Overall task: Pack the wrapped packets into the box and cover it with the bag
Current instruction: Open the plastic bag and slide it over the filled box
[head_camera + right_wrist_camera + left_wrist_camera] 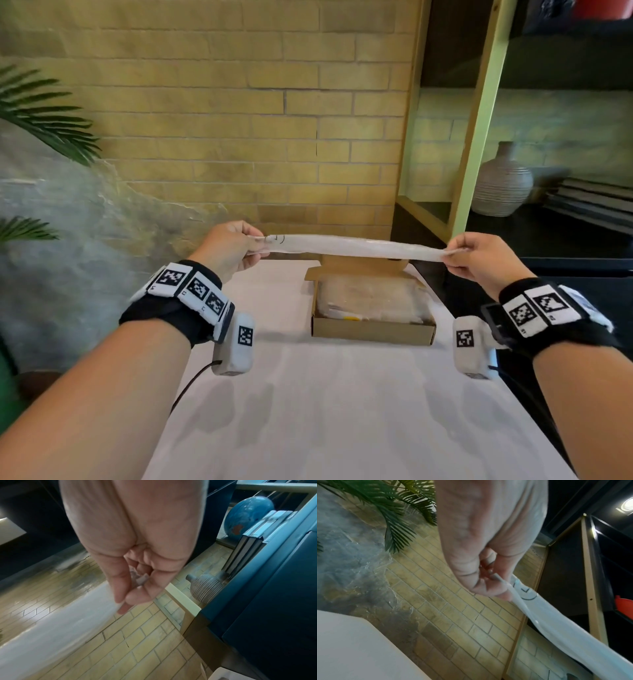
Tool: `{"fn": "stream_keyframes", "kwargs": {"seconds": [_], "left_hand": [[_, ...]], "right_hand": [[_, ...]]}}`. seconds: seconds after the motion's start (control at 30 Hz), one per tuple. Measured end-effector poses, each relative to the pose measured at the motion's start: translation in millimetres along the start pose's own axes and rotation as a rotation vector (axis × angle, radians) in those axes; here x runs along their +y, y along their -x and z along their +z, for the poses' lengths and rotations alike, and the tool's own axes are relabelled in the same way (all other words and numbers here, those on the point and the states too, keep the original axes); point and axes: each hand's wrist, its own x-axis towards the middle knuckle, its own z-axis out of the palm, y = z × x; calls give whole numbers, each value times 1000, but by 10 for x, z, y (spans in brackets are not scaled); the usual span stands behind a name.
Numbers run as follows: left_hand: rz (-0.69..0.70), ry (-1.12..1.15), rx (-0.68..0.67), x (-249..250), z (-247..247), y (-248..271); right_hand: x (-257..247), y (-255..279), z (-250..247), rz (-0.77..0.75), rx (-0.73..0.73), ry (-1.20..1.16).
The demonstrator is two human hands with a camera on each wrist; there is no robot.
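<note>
A flat cardboard box lies open on the white table, its lid flap standing up at the back. Clear-wrapped packets fill it. Above the box's far edge a translucent white plastic bag is stretched flat between my two hands. My left hand pinches its left end, near a pen mark on the bag. My right hand pinches the right end. In the right wrist view the bag runs off down-left from the fingers.
A yellow brick wall stands behind the table. Palm fronds hang at the left. At the right, a green-framed dark shelf holds a ribbed vase and stacked books; a blue globe shows in the right wrist view.
</note>
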Motion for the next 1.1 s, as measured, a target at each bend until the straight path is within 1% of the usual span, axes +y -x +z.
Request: {"fn": "stream_keyframes", "kwargs": {"seconds": [0.07,0.23,0.3,0.37,0.43,0.5,0.57,0.67,0.73,0.83,0.9,1.1], "left_hand": [[-28,2,-9,-32,46,-191],[-99,-51,-29,-55,200,-654],[-108,-81,-18,-17,281,-766],[-127,-89,-34,58,324,-820],[-176,-32,-65,166,312,-835],[-236,55,-94,307,276,-823],[-261,59,-122,454,237,-801],[-237,-56,-155,672,174,-763],[-225,-140,-161,779,123,-747],[-177,-353,-213,865,61,-685],[-144,-455,-229,898,14,-637],[-105,-591,-210,943,-119,-555]], "right_hand": [[53,-184,16,12,8,-25],[184,-585,-42,81,-35,-122],[185,-689,-29,117,-19,-155],[130,-750,-15,183,25,-215],[36,-757,-25,225,49,-259],[-71,-744,-56,233,23,-193],[-212,-718,-106,240,-40,-101],[-467,-683,-191,276,-101,-48],[-624,-645,-230,277,-128,42],[-762,-562,-280,292,-131,152],[-824,-495,-301,304,-143,206],[-966,-288,-310,305,-178,244]]}}
